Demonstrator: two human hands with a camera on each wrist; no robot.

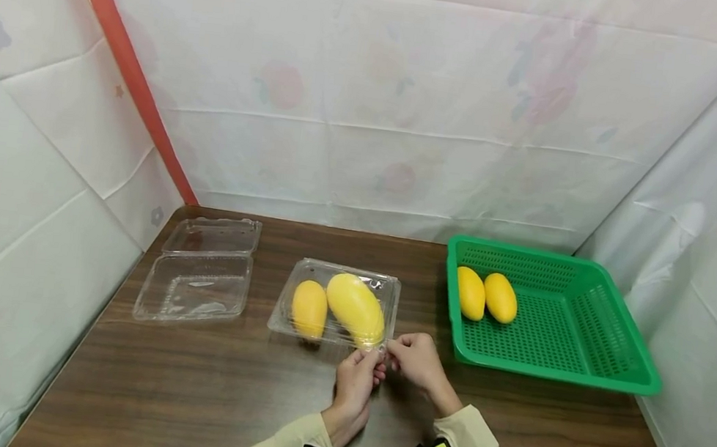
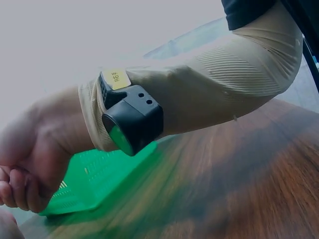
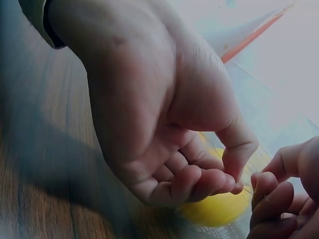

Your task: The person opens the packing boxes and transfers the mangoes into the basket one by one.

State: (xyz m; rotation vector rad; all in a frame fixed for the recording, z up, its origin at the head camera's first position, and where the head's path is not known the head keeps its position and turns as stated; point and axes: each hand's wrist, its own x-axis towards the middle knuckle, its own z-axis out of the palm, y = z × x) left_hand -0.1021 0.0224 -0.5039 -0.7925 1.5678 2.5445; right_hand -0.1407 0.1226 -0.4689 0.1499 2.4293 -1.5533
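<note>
A clear plastic clamshell box [image 1: 281, 309], with its lid down, holds one small yellow mango [image 1: 309, 308] and one larger yellow mango [image 1: 354, 306]. At its near right corner, my left hand [image 1: 355, 385] pinches the rim between thumb and fingers. My right hand [image 1: 417, 363] pinches the same edge just to the right. In the right wrist view, the left hand [image 3: 144, 109] has curled fingers, and their tips almost meet the fingertips of the right hand [image 3: 286, 194]. Yellow fruit [image 3: 217, 209] shows behind them. The left wrist view shows the right hand [image 2: 32, 149] with curled fingers.
A second clear clamshell box [image 1: 195, 286] lies wide open at the left of the brown table [image 1: 227, 385]. On the right stands a green basket [image 1: 554, 375] with two yellow mangoes [image 1: 500, 298] at its left end. White sheets [image 1: 373, 92] enclose the table's back and sides.
</note>
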